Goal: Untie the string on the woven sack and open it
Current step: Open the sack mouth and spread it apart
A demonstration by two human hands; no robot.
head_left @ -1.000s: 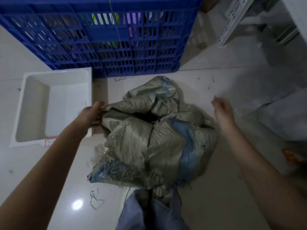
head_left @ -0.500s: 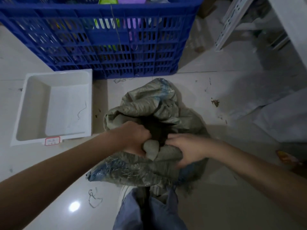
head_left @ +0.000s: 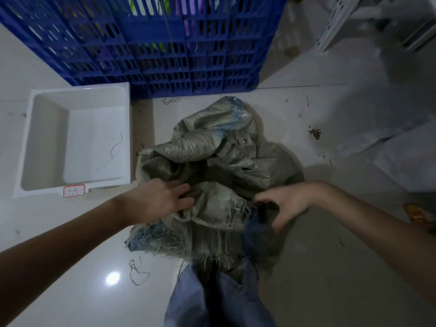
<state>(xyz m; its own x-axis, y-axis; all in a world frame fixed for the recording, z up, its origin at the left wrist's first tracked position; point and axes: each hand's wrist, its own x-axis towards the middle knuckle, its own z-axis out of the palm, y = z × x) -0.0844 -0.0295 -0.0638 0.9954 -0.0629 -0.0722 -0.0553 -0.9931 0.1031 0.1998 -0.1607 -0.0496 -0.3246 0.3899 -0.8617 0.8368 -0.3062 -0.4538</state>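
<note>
Woven sack crumpled on the floor, frame centre, mouth gaping dark at its middle. Left hand, fingers spread, lies flat on the near fold of the cloth. Right hand, grip curled loose around the frayed blue-edged rim; actual pinch cannot be told. White tray left; blue crate above.
</note>
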